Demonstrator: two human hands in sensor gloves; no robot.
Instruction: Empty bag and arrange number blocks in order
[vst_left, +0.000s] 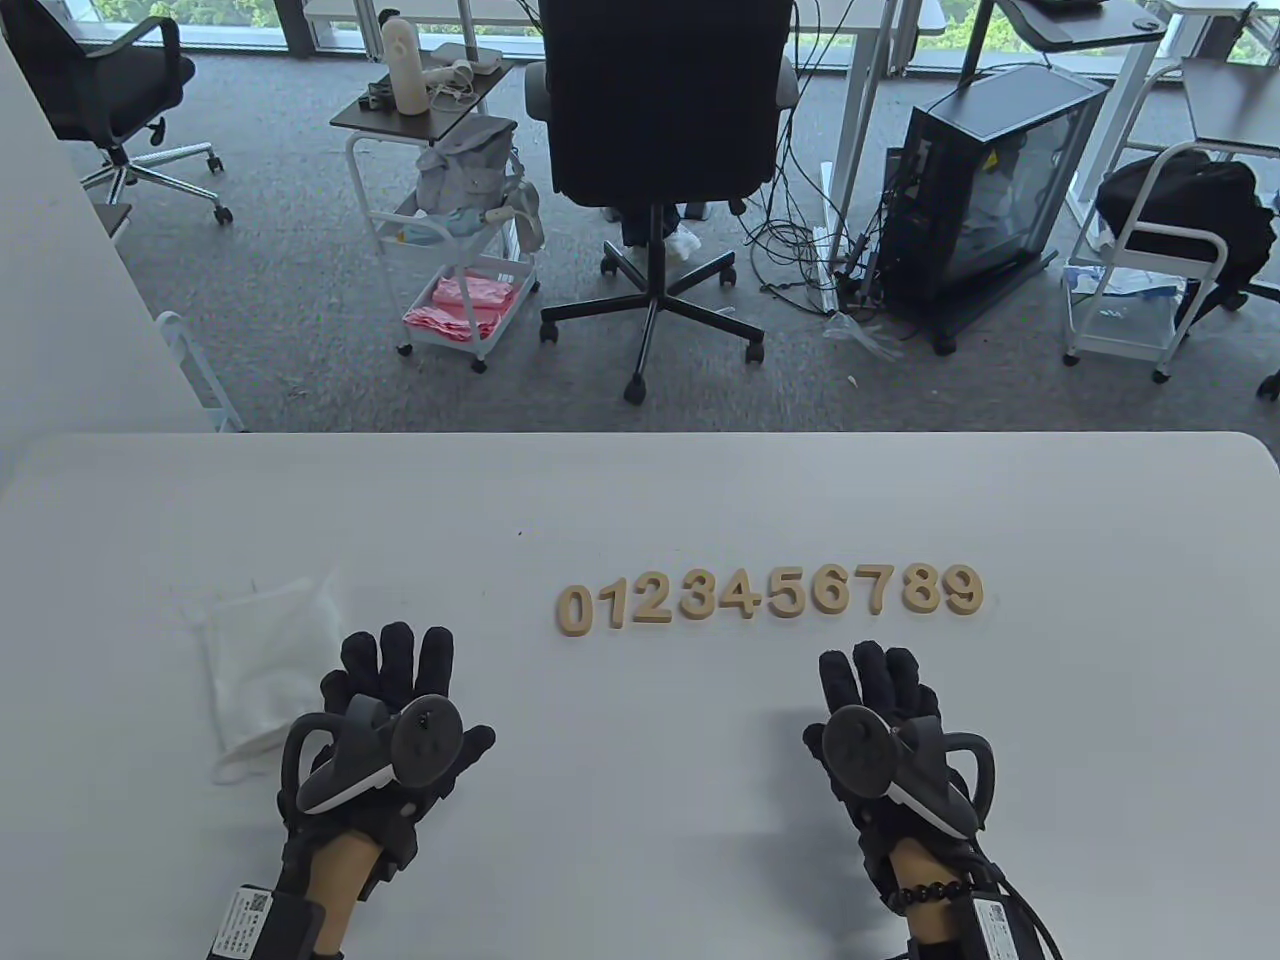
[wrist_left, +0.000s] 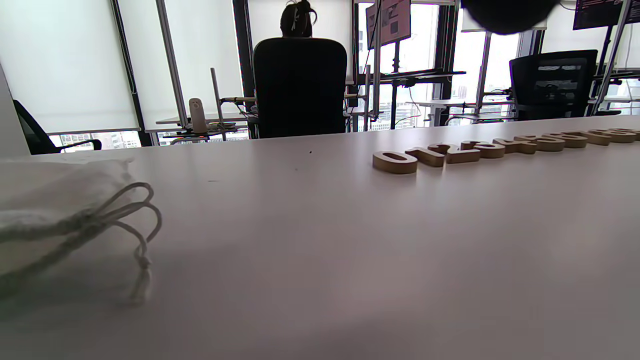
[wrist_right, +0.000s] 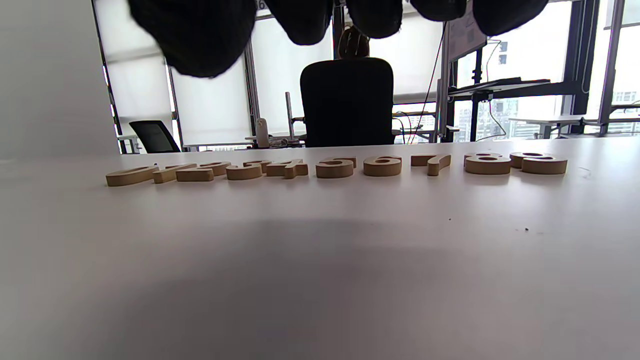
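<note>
Ten flat tan wooden number blocks (vst_left: 770, 597), lined 0 to 9 across the middle of the white table (vst_left: 640, 480), toward its right edge; looking light, stiff, thin, best pinched by the edges. Limp white cloth drawstring bag (vst_left: 268, 660) flat near the left edge, soft. Left hand (vst_left: 390, 720) and right hand (vst_left: 885, 725) spread empty near the front edge.

bare table (vst_left: 700, 800), number blocks (vst_left: 770, 597) ahead

The number blocks (vst_left: 770, 598) on the table (vst_left: 640, 480) read 0123456789
</note>
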